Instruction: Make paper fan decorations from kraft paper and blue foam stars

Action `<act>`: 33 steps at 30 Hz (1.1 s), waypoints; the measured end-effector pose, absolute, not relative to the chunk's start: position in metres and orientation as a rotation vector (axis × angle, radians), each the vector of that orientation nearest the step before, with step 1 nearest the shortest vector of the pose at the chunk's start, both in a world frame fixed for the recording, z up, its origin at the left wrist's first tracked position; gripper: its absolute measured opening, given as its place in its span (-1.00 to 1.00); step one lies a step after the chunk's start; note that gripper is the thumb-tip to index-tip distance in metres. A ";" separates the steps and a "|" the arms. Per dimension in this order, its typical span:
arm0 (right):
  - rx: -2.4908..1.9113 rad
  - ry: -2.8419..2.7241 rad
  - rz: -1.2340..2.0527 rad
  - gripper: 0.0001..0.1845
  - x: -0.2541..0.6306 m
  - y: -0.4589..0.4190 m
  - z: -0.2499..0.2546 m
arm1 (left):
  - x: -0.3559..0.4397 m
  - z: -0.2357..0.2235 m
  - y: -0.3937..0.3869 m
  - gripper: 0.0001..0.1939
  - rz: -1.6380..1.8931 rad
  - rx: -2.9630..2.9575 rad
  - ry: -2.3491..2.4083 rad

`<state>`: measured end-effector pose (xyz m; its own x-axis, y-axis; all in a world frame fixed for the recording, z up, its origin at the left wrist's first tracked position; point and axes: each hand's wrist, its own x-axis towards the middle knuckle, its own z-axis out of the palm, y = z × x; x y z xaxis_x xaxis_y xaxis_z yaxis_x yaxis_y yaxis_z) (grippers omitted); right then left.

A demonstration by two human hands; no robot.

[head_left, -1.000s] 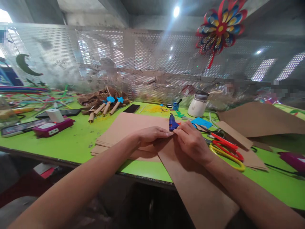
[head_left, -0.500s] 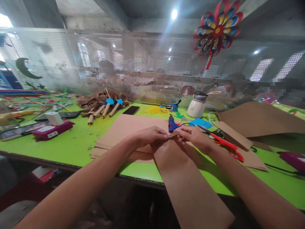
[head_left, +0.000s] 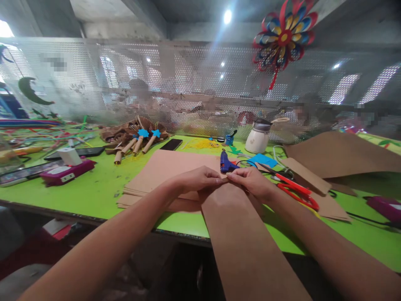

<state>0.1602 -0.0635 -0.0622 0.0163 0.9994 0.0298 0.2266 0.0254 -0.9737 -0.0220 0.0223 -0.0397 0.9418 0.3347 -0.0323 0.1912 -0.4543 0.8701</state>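
My left hand (head_left: pixel 202 179) and my right hand (head_left: pixel 250 179) are closed side by side on the far end of a long strip of brown kraft paper (head_left: pixel 247 238). Fingers and thumbs pinch its edge, where a narrow fold shows between them. From there the strip slopes toward me and hangs past the table's front edge. Under and behind my left hand lies a stack of brown paper sheets (head_left: pixel 169 167). A blue glue gun (head_left: pixel 224 162) stands just beyond my fingertips.
Red-handled scissors (head_left: pixel 294 188) lie right of my right hand on more brown paper. A white jar (head_left: pixel 257 138), blue paper (head_left: pixel 263 160) and a phone (head_left: pixel 171 144) sit farther back. Left are paper fans (head_left: pixel 138 142) and a purple power strip (head_left: pixel 67 171) on the green table (head_left: pixel 94 200).
My right hand has shifted slightly left, closer to my left hand, and its fingers now press on the folded edge. The paper strip's hanging part has swung a little.
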 end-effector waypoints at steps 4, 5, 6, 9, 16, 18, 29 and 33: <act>-1.380 -1.338 1.015 -0.56 0.161 -0.063 -0.064 | -0.025 -0.039 0.026 -0.61 0.215 2.103 0.398; -1.379 -1.328 1.012 -0.56 0.161 -0.063 -0.065 | -0.026 -0.039 0.027 -0.61 0.219 2.111 0.386; -1.378 -1.322 1.009 -0.56 0.162 -0.063 -0.065 | -0.027 -0.040 0.029 -0.61 0.217 2.115 0.369; -1.379 -1.387 0.974 -0.57 0.163 -0.062 -0.064 | -0.029 -0.043 0.032 -0.64 0.190 2.109 0.323; -1.392 -1.463 0.961 -0.64 0.164 -0.062 -0.062 | -0.021 -0.047 0.032 -0.67 0.222 2.153 0.271; -1.372 -1.449 0.965 -0.64 0.165 -0.061 -0.063 | -0.021 -0.045 0.031 -0.67 0.232 2.162 0.279; -1.325 -1.405 0.953 -0.61 0.177 -0.062 -0.059 | -0.027 -0.060 0.027 -0.65 -0.031 1.336 0.211; -1.311 -1.433 0.915 -0.61 0.178 -0.060 -0.061 | -0.025 -0.061 0.032 -0.67 -0.049 1.304 0.234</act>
<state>0.1785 -0.0601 -0.0608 0.0312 0.9870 0.1575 0.2725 0.1432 -0.9514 -0.0247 0.0317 -0.0612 0.9755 0.0958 -0.1983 0.1669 0.2657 0.9495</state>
